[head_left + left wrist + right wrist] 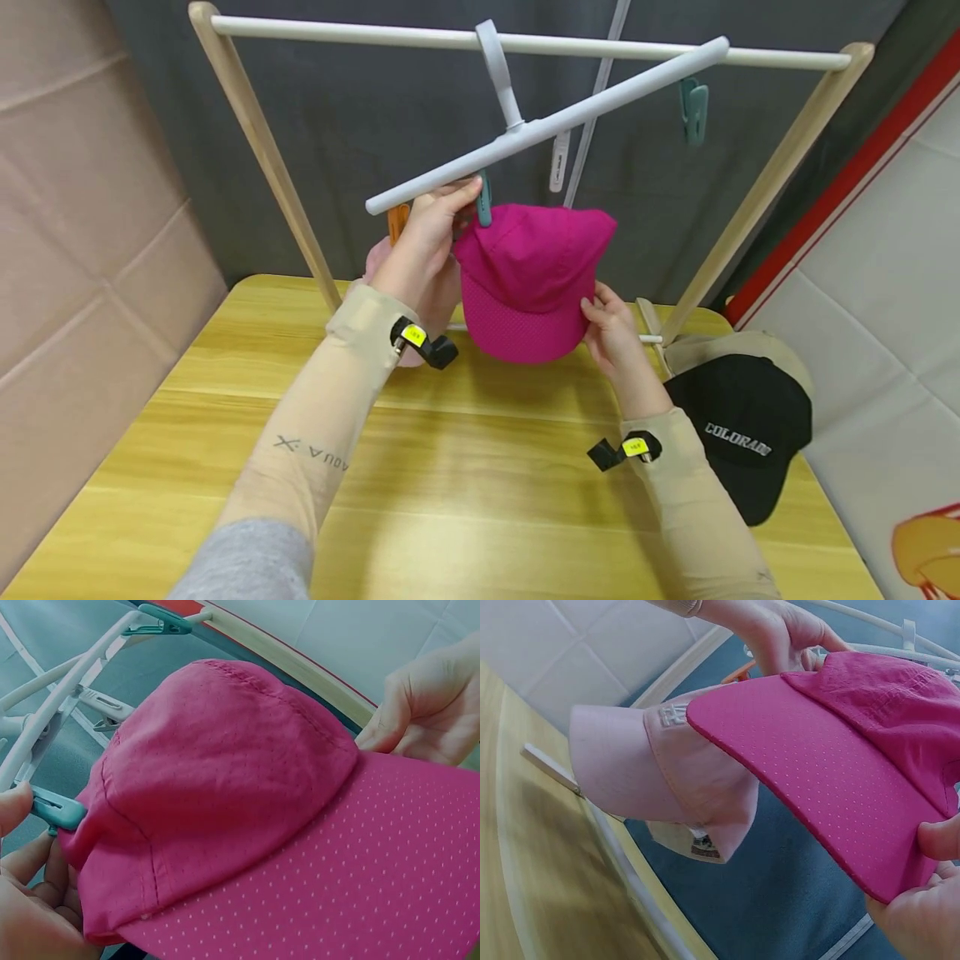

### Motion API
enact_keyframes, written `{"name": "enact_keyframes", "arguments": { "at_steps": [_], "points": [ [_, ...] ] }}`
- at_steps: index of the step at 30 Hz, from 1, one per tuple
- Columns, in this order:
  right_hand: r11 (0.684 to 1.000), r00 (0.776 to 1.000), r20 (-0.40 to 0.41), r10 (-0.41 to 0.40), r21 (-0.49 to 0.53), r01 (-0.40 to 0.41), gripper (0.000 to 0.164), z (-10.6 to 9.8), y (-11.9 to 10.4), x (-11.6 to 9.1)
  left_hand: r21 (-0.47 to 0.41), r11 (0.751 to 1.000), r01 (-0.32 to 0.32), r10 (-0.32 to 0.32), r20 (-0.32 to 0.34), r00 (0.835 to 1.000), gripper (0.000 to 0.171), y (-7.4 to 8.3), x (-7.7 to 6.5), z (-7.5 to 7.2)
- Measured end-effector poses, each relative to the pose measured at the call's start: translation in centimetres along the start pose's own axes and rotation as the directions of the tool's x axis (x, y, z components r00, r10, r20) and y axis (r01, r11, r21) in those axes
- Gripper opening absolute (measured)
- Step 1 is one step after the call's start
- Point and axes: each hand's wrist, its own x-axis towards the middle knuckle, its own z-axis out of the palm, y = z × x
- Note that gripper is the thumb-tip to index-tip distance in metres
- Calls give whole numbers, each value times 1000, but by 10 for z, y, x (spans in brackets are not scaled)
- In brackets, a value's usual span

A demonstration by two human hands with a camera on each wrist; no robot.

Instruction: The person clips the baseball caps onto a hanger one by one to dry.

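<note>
Head, black cap: "COLORADO" is lettered in white.
Head, magenta cap: held below the tilted hanger.
Left wrist, teal clip: pinched by the left hand at the magenta cap's edge.
Right wrist, pale pink cap: lettering unreadable; partly hidden by the magenta cap.
Right wrist, brim: gripped by the right hand.

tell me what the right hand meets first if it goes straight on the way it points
Likely the magenta cap: the right hand pinches its brim at the edge, so moving straight on would push into it. Beyond that, perhaps the pale hanger, though depth is unclear.
</note>
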Motion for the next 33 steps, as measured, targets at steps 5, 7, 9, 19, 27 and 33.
{"name": "enact_keyframes", "arguments": {
  "at_steps": [5,7,9,19,27,33],
  "points": [
    [1000,1000,5,-4,5,4,25,-3,5,-1,-97,995,32,-27,61,998,10,-2,-1,1],
    [1000,1000,9,-2,6,2,24,-3,6,-3,-124,991,49,-40,77,996,10,-2,-3,2],
    [1000,1000,10,0,17,0,23,-4,8,-3,-125,991,56,-45,88,995,10,-2,-4,2],
    [999,999,-4,37,26,-36,21,-7,14,-4,75,997,28,-30,25,999,25,-3,-2,3],
    [998,998,64,-26,50,22,18,-11,21,-9,180,981,71,-79,43,996,34,-5,-5,1],
    [999,999,-1,45,25,-44,18,-12,24,-8,220,975,36,-52,67,996,36,-7,-5,-3]
  ]
}}
